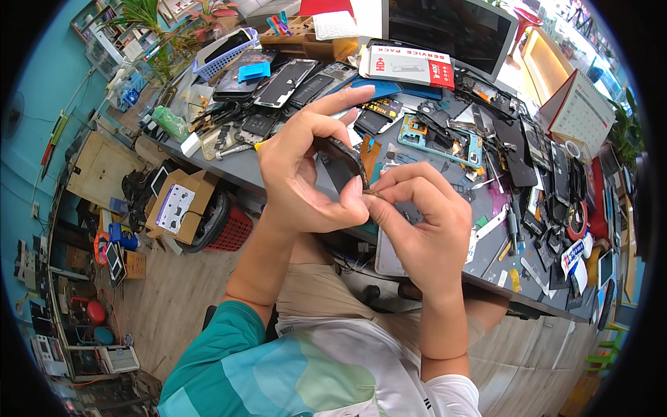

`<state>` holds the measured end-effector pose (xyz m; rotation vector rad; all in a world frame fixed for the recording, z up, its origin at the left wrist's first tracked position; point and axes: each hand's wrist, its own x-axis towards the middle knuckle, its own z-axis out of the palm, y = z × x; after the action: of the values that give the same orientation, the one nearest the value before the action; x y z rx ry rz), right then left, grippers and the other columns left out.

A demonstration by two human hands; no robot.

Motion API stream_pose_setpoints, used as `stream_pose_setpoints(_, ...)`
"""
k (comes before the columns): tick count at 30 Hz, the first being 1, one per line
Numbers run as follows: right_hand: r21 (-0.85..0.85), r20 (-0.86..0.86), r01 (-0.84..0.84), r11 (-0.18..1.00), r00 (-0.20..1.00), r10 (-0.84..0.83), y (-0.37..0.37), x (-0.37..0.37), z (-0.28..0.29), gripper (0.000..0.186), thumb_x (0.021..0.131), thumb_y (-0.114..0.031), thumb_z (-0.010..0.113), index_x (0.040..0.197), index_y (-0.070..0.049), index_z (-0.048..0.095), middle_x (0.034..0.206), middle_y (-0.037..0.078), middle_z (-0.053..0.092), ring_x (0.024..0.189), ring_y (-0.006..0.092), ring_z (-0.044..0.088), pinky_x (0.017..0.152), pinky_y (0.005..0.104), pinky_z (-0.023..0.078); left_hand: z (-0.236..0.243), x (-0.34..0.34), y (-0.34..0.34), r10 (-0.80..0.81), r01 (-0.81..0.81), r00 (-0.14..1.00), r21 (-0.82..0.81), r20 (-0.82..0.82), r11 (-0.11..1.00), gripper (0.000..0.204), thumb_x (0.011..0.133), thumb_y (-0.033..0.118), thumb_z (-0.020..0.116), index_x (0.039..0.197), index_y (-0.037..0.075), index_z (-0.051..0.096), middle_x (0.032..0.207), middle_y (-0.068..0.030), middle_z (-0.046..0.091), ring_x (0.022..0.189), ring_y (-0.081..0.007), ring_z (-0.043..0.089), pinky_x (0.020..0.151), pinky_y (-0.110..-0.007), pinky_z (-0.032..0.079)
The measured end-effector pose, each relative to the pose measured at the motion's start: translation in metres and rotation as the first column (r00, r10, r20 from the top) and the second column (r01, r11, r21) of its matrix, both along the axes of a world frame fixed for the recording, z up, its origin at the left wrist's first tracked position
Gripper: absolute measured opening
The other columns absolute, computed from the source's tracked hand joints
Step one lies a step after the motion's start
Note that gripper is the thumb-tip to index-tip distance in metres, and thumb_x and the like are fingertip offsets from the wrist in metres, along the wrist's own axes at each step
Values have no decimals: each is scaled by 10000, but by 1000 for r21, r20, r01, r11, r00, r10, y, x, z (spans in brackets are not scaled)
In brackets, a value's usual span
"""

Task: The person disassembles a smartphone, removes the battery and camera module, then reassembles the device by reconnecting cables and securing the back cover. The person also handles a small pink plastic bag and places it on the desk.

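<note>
Above the front edge of the bench, my left hand [299,184] grips a dark, thin phone [342,167] by its sides, thumb along the lower end and forefinger stretched away. The phone is tilted, and its black flat face shows inside my curled fingers. My right hand [432,226] meets it at the near corner, thumb and fingertips pinched together there. Whatever lies between those fingertips is too small or hidden to name. Behind my hands, a light blue phone frame [439,144] with orange parts lies on the grey bench [479,267].
Loose phone screens [286,82] and several parts crowd the bench's far side, beside a white and red box [408,67]. A monitor [445,31] stands behind. Tweezers, blades and a screwdriver [513,226] lie right, near a desk calendar [580,111]. Left below stand a cardboard box [201,187] and a red basket [236,226].
</note>
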<state>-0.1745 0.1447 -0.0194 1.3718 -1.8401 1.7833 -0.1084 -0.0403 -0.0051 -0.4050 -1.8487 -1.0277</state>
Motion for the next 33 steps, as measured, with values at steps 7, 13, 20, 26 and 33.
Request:
stream_pose_setpoints(7,-2,0,4,1000,1000,-4,0,1,0,229,817,-13,952,874,-17,731,957,86,778,785,205,751,659,333,569,-1,-4,1,10,-9,999,14,-36,1000,355,658,46,588,993,-68,558,1402,-445,655,1425,-482,645,1167,-595,573)
stream_pose_setpoints(13,0,-16,8,1000,1000,-8,1,2,0,221,821,-14,951,878,-15,737,958,79,777,769,193,737,634,324,547,3,-4,0,1,-1,1000,26,-27,1000,299,673,43,572,947,-75,579,1438,-468,630,1442,-489,632,1170,-594,566)
stream_pose_setpoints(20,25,20,4,1000,1000,-4,4,9,-2,212,828,-18,949,882,-18,744,960,74,776,762,191,725,632,328,545,13,0,9,-66,60,997,150,37,987,246,674,110,553,860,-50,546,1492,-469,600,1481,-509,595,1229,-635,482)
stream_pose_setpoints(26,-7,-46,32,999,998,-33,2,11,-4,216,829,-13,946,902,-18,744,969,84,772,768,208,731,639,334,555,24,8,12,-88,44,981,242,173,969,226,638,119,524,818,-16,544,1572,-418,581,1517,-513,563,1271,-644,403)
stream_pose_setpoints(33,-41,-136,65,997,988,-70,-3,19,-5,226,829,1,938,918,-15,730,968,108,759,762,256,727,651,361,568,37,18,10,-97,15,948,262,304,965,170,661,76,496,793,-13,558,1601,-399,574,1531,-508,544,1284,-620,366)
